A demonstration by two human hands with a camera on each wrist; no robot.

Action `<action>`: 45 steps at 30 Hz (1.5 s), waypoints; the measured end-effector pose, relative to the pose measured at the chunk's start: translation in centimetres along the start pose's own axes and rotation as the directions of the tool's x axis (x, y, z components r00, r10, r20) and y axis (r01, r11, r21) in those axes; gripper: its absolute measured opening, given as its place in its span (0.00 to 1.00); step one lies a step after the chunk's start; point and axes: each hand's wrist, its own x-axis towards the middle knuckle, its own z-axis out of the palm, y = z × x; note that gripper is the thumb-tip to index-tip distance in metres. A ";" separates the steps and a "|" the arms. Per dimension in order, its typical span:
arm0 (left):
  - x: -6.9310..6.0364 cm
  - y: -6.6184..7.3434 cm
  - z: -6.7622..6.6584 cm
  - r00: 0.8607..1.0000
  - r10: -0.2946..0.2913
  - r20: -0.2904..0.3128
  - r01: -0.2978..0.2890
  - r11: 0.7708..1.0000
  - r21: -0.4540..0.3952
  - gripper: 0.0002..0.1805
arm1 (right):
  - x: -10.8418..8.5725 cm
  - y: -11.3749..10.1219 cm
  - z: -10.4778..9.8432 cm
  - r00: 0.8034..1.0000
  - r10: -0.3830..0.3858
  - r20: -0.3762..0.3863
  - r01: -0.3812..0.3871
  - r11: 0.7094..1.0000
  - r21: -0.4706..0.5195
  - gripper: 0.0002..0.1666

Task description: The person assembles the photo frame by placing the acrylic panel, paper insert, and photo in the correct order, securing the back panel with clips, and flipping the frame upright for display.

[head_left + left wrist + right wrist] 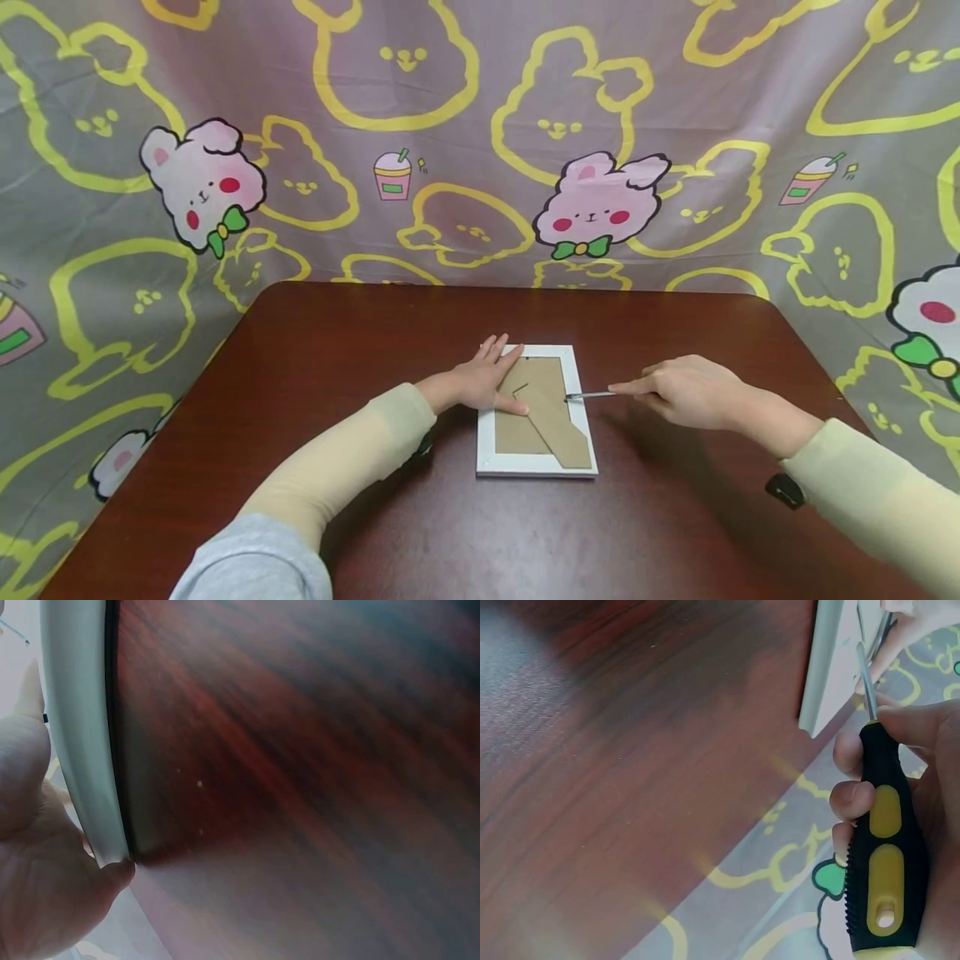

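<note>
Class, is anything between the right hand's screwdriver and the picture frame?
Nothing visible is: the right hand holds the screwdriver with its tip at the picture frame; the left hand rests on the frame's opposite side.

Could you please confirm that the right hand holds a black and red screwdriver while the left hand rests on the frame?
The screwdriver's handle is black and yellow, not black and red, as the right wrist view shows; the rest stands.

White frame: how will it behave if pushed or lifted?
The white frame would probably slide rather than tip, lying flat on the glossy table, though the left hand resting on it may resist that. It's likely stiff, given its straight, solid-looking border. The brown flap on its back might flex; it looks like thin board.
</note>
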 end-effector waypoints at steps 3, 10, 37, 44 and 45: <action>0.1 0.0 0.0 1.000 0.002 -0.003 -0.002 1.000 0.006 0.59 | 0.2 -0.1 -0.1 1.000 -0.008 0.011 0.009 1.000 -0.023 0.25; 0.0 0.1 -0.2 1.000 0.008 0.000 -0.008 1.000 0.008 0.59 | 0.9 -0.6 -0.9 0.998 0.003 0.061 0.000 0.999 -0.045 0.24; -0.3 0.0 0.0 1.000 0.010 -0.014 -0.010 1.000 -0.010 0.59 | 2.8 -2.3 -2.7 0.991 0.038 0.128 -0.032 0.998 -0.050 0.19; -0.1 -0.1 0.0 1.000 0.000 -0.011 0.000 1.000 -0.005 0.59 | 2.4 -2.1 -2.7 0.996 0.074 0.058 -0.072 0.997 -0.031 0.17; 0.0 0.0 0.0 1.000 0.001 -0.009 -0.001 1.000 -0.005 0.59 | 2.3 -2.1 -2.7 0.997 0.071 0.040 -0.070 0.997 -0.035 0.16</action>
